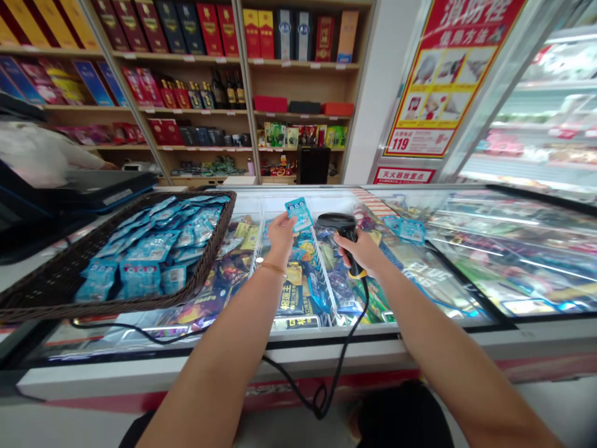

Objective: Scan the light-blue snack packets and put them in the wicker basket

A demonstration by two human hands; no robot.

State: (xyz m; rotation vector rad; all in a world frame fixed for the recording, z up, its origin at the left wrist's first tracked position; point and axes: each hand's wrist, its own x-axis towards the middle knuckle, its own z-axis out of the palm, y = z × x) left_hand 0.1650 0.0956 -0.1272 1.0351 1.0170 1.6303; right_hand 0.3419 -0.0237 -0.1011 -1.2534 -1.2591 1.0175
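Between the fingers of my left hand (280, 238) is a small blue packet (299, 214), held up above the freezer's glass top. My right hand (358, 247) is wrapped round the handle of a black barcode scanner (339, 224), whose head points left toward the packet without touching it. A black cable (342, 358) hangs from the handle and loops down over the freezer's front edge. To the left, a dark wicker basket (205, 289) holds a heap of similar blue packets (152, 246). A few more blue packets (410, 230) lie on the glass at right.
The chest freezer (153, 367) shows several bagged goods in wire dividers under its glass. Shelves (186, 57) with boxes and bottles stand behind. Left of the basket is dark counter equipment (100, 190), with a person's sleeve (77, 149) beyond. A red fire-notice poster (441, 87) hangs at right.
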